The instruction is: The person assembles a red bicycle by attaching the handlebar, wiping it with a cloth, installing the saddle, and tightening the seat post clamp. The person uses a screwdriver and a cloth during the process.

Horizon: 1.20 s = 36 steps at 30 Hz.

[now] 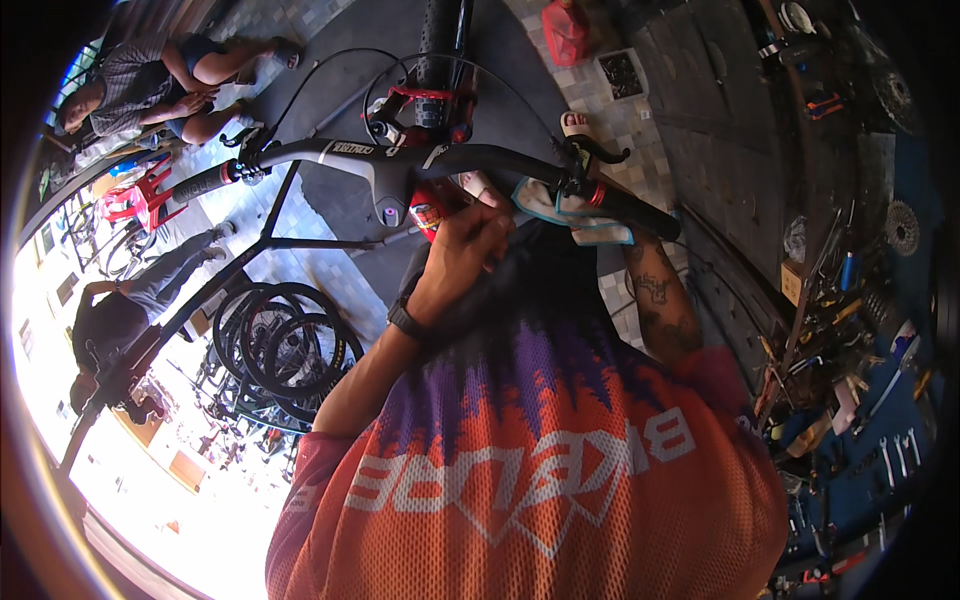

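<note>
My left hand (pixel 470 235) is in front of the handlebar stem, its fingers curled in. Whatever lies inside them, if anything, is hidden. Close by its knuckles is a red, glossy part with printed graphics (pixel 428 212), partly covered by the hand. A black bicycle handlebar (pixel 470 158) spans the view, with a dark stem (pixel 388 185) at its middle. A pale cloth with a teal edge (pixel 565 212) hangs under the bar's right side. My right forearm (pixel 655 290) reaches up to the right grip (pixel 645 215), which hides the hand and its fingers.
Beyond the bar stand a red fork (pixel 400 98) and the front tyre (pixel 436 60). A dark stand arm (pixel 225 275) slants on the left, near stacked wheels (pixel 290 340). A person sits far left (pixel 150 85); another is below (pixel 120 325). Tools (pixel 890 460) hang right.
</note>
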{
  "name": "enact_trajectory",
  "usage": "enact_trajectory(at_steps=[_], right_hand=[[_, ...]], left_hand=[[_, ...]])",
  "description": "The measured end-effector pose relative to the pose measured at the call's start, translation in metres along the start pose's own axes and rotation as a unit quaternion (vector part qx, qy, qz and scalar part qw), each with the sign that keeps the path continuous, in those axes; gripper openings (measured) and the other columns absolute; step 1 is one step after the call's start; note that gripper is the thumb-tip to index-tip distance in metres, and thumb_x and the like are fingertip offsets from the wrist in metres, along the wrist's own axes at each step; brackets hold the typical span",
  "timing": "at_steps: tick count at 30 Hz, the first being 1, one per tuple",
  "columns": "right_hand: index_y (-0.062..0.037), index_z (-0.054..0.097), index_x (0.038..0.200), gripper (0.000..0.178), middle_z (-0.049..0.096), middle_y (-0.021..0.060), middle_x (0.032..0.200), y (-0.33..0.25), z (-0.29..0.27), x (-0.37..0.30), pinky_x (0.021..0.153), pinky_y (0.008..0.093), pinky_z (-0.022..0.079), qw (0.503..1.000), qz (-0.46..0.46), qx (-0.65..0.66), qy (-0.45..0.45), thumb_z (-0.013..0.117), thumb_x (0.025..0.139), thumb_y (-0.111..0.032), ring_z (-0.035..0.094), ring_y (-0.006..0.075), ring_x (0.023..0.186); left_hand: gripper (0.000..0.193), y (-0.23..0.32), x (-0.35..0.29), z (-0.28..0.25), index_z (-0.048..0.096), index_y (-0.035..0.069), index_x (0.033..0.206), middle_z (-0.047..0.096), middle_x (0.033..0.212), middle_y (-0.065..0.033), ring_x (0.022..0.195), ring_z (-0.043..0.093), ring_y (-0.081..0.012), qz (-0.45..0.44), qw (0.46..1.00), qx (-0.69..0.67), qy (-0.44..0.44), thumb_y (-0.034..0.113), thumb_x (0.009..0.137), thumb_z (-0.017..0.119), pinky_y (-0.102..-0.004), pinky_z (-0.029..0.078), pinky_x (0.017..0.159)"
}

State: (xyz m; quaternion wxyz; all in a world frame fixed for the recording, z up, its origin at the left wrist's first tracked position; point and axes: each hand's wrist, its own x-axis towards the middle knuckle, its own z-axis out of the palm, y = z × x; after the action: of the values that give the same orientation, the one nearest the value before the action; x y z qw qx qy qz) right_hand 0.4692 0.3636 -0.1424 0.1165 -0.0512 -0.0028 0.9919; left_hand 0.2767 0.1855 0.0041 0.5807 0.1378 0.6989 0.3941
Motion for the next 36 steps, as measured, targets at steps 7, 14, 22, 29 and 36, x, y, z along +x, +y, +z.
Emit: enact_trajectory(at_steps=[7, 14, 22, 29, 36], right_hand=[[-0.0004, 0.047, 0.151, 0.052, 0.062, 0.0169, 0.139, 0.027, 0.009, -0.002, 0.111, 0.0383, 0.053, 0.965, -0.056, -0.212, 0.145, 0.052, 0.112, -0.033, 0.065, 0.0256, 0.127], [-0.0011, 0.051, 0.146, 0.045, 0.063, 0.0135, 0.135, 0.006, 0.007, 0.007, 0.109, 0.0363, 0.053, 0.949, -0.037, -0.282, 0.137, 0.055, 0.111, -0.03, 0.064, 0.0223, 0.124], [-0.0019, 0.057, 0.139, 0.038, 0.065, 0.0097, 0.13, -0.005, 0.039, 0.011, 0.106, 0.0341, 0.053, 0.858, 0.041, -0.503, 0.097, 0.058, 0.11, -0.026, 0.064, 0.0187, 0.12], [-0.0026, 0.062, 0.134, 0.032, 0.066, 0.0063, 0.126, 0.037, 0.056, -0.038, 0.103, 0.0321, 0.053, 0.787, 0.062, -0.599, 0.133, 0.061, 0.109, -0.023, 0.063, 0.0154, 0.117], [-0.0053, 0.06, 0.139, 0.039, 0.066, 0.007, 0.128, 0.086, 0.091, 0.039, 0.109, 0.034, 0.048, 0.606, -0.034, -0.793, 0.055, 0.047, 0.114, -0.032, 0.062, 0.0211, 0.12]], left_hand=[[0.025, 0.001, 0.003, -0.005, 0.07, 0.0, 0.108, 0.067, 0.081, -0.002, 0.07, 0.063, -0.0088, 0.02, 1.0, -0.013, 0.008, 0.022, 0.108, 0.058, -0.026, 0.052, 0.063], [0.024, -0.002, 0.002, -0.013, 0.07, 0.0, 0.108, 0.067, 0.083, -0.002, 0.074, 0.063, -0.0083, 0.012, 1.0, -0.006, 0.024, 0.022, 0.107, 0.058, -0.0259, 0.052, 0.064], [0.025, -0.003, 0.0, -0.012, 0.07, 0.0, 0.111, 0.069, 0.085, -0.0026, 0.075, 0.064, -0.0091, 0.002, 1.0, -0.016, -0.019, 0.022, 0.107, 0.059, -0.0259, 0.053, 0.065], [0.027, 0.015, -0.036, -0.036, 0.07, 0.003, 0.113, 0.072, 0.09, -0.0033, 0.081, 0.067, -0.0098, 0.0, 0.997, -0.003, -0.078, 0.026, 0.11, 0.056, -0.0253, 0.053, 0.067], [0.03, 0.024, -0.083, -0.086, 0.072, -0.001, 0.107, 0.073, 0.089, -0.0049, 0.084, 0.068, -0.0112, 0.057, 0.995, -0.057, -0.062, 0.025, 0.11, 0.057, -0.0264, 0.053, 0.073]])
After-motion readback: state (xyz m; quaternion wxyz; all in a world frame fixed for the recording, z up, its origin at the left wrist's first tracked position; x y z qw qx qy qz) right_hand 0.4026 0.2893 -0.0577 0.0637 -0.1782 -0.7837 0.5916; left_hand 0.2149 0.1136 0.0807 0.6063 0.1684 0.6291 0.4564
